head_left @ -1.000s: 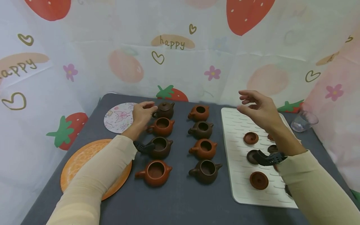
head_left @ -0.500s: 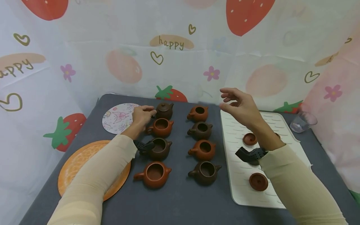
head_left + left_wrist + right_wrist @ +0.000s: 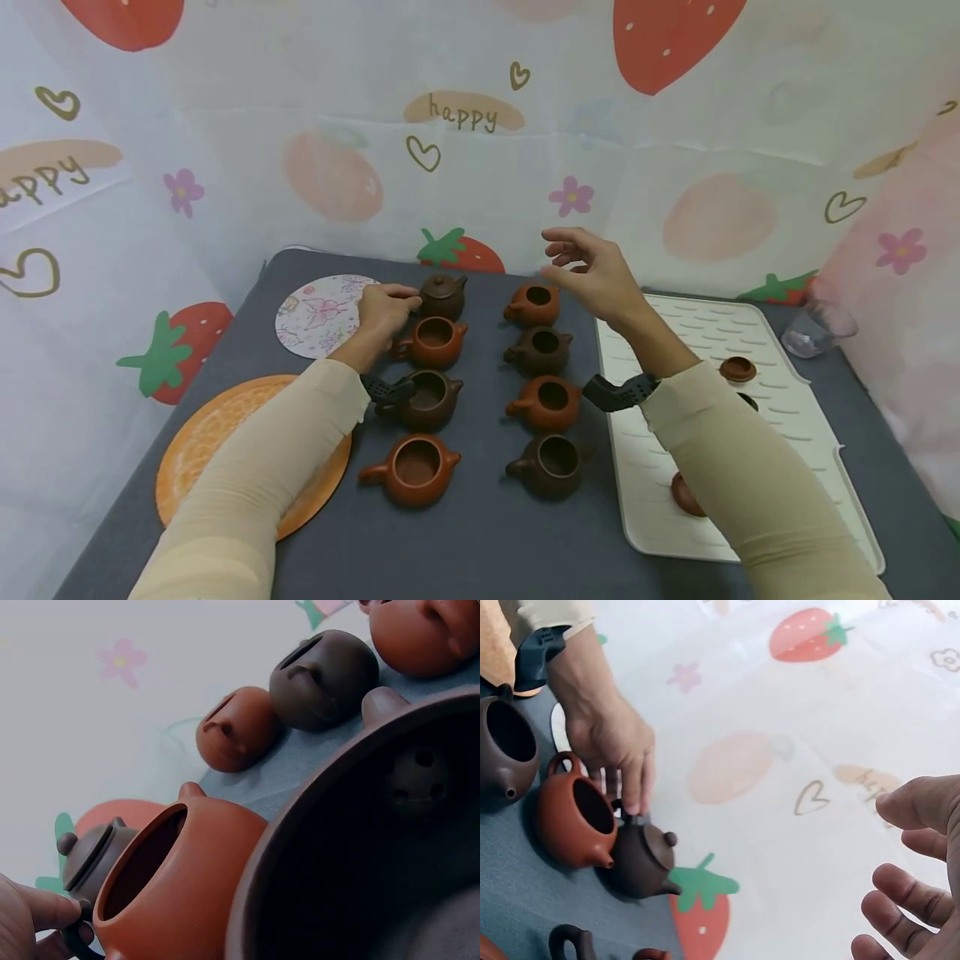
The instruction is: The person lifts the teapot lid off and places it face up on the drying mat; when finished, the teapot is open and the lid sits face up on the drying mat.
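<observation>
In the head view, a dark brown teapot [image 3: 444, 296] with its lid on stands at the far end of the left row. My left hand [image 3: 384, 315] pinches its handle between thumb and fingers; the left wrist view shows the thumb [image 3: 52, 907] on top of the handle. A lidless reddish teapot [image 3: 442, 355] sits just in front of it. My right hand [image 3: 592, 271] hovers near the far end of the right row, above a lidless reddish teapot [image 3: 534, 317]. Its fingers are loosely bent, with nothing between them, also in the right wrist view.
More lidless teapots, such as a dark one [image 3: 551, 483], continue both rows. On the right lies a white tray [image 3: 660, 542] bearing lids [image 3: 738, 369], partly covered by my right sleeve. A clear cup [image 3: 817, 329] is beyond it. An orange round mat [image 3: 198, 433] and a patterned round mat [image 3: 318, 317] lie left.
My right hand has moved left, from over the tray to near the right row's far teapot. My left hand stays at the lidded teapot's handle, its fingers drawn closer round it.
</observation>
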{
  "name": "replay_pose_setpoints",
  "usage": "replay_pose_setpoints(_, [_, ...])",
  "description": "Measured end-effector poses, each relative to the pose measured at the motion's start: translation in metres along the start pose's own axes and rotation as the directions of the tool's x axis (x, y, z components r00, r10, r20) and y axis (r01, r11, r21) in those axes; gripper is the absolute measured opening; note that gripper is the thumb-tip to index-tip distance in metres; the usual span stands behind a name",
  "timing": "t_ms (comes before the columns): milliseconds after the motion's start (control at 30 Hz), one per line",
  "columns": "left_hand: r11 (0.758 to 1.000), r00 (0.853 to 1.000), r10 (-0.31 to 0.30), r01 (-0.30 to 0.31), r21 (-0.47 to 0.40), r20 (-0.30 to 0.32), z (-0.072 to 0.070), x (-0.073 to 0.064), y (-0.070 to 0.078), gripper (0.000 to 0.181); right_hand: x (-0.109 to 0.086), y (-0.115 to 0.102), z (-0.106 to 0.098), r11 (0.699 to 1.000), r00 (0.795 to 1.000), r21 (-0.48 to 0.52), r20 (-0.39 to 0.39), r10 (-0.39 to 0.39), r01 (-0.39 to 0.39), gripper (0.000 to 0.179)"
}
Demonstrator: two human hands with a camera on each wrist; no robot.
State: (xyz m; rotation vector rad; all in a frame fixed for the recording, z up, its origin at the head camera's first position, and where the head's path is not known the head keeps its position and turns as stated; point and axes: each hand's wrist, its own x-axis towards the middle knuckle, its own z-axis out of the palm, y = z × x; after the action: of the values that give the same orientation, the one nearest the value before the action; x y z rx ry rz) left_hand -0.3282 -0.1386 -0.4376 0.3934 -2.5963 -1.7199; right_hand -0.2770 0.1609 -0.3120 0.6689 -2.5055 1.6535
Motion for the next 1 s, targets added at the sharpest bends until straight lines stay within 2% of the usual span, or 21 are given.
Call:
replay_pose_setpoints(167, [1.000, 1.000, 0.019, -0.019, 0.004, 0.010, 0.000, 0.000, 0.001, 0.017, 0.012, 0.001, 0.014, 1.000, 0.999, -0.012, 0.037, 0.025, -0.025, 0.046])
replay_pose_setpoints(267, [1.000, 1.000, 0.026, -0.026, 0.005, 0.017, -0.001, -0.001, 0.002, 0.017, 0.025, 0.019, 0.022, 0.999, 0.998, -0.009, 0.048, 0.036, -0.036, 0.047])
replay_pose_setpoints(400, [0.999, 0.999, 0.035, -0.035, 0.009, 0.018, -0.001, -0.001, 0.002, 0.016, 0.036, 0.023, 0.034, 0.999, 0.996, -0.013, 0.067, 0.052, -0.052, 0.045])
replay_pose_setpoints(733, [0.999, 0.999, 0.039, -0.039, 0.033, 0.025, -0.001, 0.000, 0.000, 0.016, 0.056, 0.034, 0.065, 0.999, 0.993, -0.031, 0.109, 0.034, -0.031, 0.043])
replay_pose_setpoints(1000, [0.998, 0.999, 0.036, -0.038, 0.048, 0.032, -0.002, 0.002, 0.000, 0.016, 0.067, 0.052, 0.093, 0.992, 0.989, -0.068, 0.091, 0.113, -0.107, 0.043])
